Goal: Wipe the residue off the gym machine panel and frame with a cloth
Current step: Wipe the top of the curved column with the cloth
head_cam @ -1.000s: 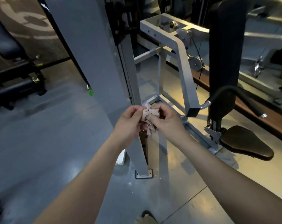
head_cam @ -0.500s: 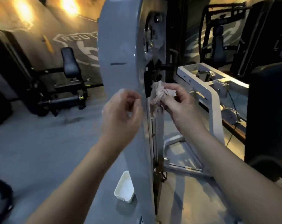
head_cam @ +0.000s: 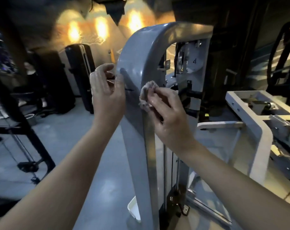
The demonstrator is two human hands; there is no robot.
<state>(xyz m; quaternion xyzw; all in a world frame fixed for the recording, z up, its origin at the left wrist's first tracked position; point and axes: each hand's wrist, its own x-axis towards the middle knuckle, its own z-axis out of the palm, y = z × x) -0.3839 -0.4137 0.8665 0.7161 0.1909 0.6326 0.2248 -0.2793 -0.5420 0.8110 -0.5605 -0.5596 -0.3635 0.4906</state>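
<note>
A person's left forearm (head_cam: 66,171) and right forearm (head_cam: 232,176), both bare with skin uncovered down to the wrists. The left hand (head_cam: 106,90) and right hand (head_cam: 167,117) are ungloved.

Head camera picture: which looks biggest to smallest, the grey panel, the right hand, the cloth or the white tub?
1. grey panel
2. right hand
3. cloth and white tub look alike; the tub is farther and partly hidden.
</note>
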